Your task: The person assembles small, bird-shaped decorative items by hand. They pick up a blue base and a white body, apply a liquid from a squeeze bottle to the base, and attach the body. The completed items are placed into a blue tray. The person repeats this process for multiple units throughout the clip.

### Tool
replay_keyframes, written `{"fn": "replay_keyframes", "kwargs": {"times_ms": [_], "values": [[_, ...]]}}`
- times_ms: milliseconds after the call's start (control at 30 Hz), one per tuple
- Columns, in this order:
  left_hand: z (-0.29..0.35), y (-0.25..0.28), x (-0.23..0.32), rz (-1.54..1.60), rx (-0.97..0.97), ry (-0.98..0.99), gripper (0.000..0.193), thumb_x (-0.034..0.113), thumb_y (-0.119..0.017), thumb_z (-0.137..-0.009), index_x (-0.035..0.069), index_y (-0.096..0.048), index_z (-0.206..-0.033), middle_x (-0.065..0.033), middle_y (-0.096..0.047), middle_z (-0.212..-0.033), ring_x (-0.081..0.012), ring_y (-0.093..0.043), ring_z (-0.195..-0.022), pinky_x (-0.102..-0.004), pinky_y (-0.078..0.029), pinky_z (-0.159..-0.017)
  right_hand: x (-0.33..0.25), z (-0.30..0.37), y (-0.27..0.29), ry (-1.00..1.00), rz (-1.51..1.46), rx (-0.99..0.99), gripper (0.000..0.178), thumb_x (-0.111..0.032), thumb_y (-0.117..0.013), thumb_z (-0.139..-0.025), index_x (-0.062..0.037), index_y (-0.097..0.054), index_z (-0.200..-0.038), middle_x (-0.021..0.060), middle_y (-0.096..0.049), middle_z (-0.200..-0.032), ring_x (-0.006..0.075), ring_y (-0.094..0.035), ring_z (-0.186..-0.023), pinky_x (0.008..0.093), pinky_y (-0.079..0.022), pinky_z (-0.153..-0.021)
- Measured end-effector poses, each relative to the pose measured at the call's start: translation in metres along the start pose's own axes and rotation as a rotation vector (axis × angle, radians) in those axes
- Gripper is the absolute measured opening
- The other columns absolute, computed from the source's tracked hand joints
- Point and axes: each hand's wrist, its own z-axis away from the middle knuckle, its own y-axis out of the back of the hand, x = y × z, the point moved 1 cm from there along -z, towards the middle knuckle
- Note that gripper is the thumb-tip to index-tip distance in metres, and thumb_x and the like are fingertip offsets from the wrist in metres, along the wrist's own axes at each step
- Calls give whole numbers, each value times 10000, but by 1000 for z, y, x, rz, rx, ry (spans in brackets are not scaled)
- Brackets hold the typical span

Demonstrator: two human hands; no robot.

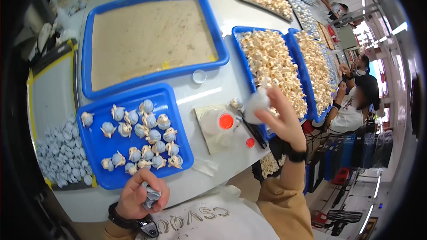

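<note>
Left hand [137, 194] has fingers closed round a grey piece [151, 197]; right hand's [284, 116] fingers grip a blurred white bottle [256, 106]

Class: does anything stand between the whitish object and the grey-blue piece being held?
Nothing visible does. Between the whitish object in the right hand and the grey-blue piece in the left hand, the pad and red-centred container appear lower.
</note>
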Motion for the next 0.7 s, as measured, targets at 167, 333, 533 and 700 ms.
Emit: {"fn": "replay_keyframes", "kwargs": {"times_ms": [167, 333, 533, 700], "values": [[-4, -6, 0, -133, -38, 45, 309, 340, -565, -842, 80, -441, -952, -152, -543, -798, -114, -454, -581, -208, -327, -441, 2, -64, -10, 76, 180, -141, 372, -177, -649, -741, -6, -429, -987, 197, -563, -851, 332, -568, -780, 369, -442, -683], [-1, -6, -3, -207, 11, 99, 355, 337, -589, -826, 59, -471, -1013, -181, -576, -871, -115, -458, -586, -208, -322, -450, 4, -70, -26, 86, 240, -176, 375, -143, -640, -739, 7, -427, -1008, 214, -555, -938, 360, -557, -840, 383, -441, -706], [2, 4, -1, -139, -2, 158, 382, 379, -577, -824, 10, -535, -912, -154, -581, -755, -142, -474, -569, -237, -322, -448, -14, -20, 14, 174, 307, 41, 400, -68, -632, -729, -14, -488, -1098, 151, -574, -958, 297, -575, -810, 334, -464, -692], [0, 4, 5, -185, -57, 48, 382, 358, -579, -826, -22, -567, -865, -131, -563, -697, -177, -504, -578, -263, -344, -461, 22, 31, 60, -298, 769, 109, 314, -166, -667, -728, -71, -559, -1007, 113, -534, -757, 258, -553, -660, 335, -447, -597]]}}
